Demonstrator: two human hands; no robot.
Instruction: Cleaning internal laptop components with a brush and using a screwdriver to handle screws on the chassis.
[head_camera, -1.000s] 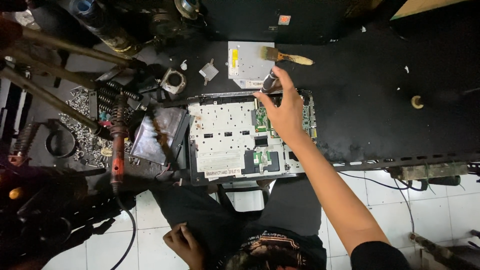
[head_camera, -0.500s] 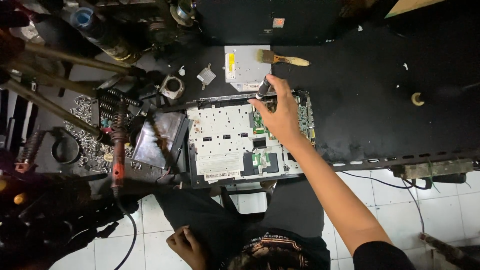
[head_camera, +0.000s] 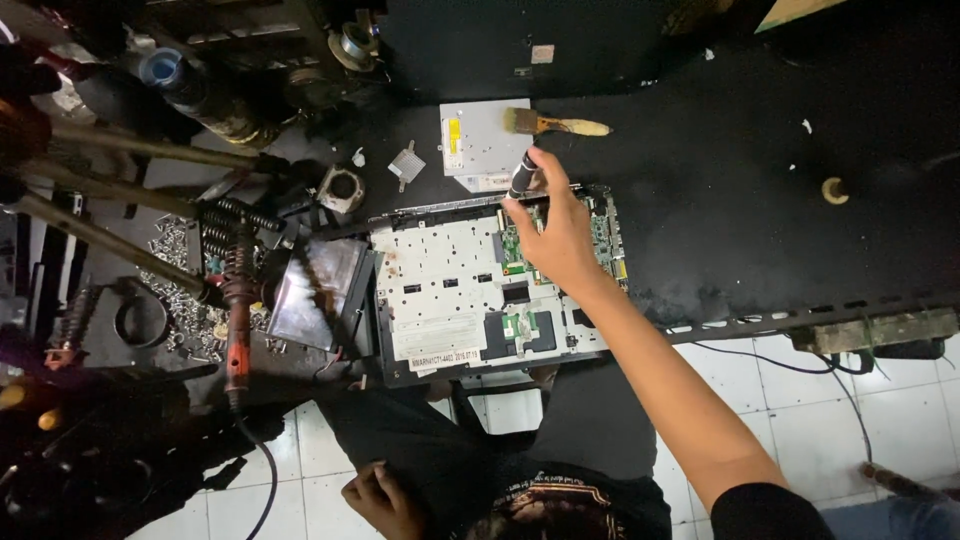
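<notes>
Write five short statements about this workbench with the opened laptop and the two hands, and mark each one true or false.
1. The right hand holds a dark cylindrical tool over the opened laptop. True.
2. The left hand rests on the laptop. False: it lies low by the person's lap, off the bench.
3. A wooden-handled brush lies beyond the laptop. True.
4. The brush is in the right hand. False: it lies untouched on the black bench.
5. The floor is wooden. False: white tiles.
</notes>
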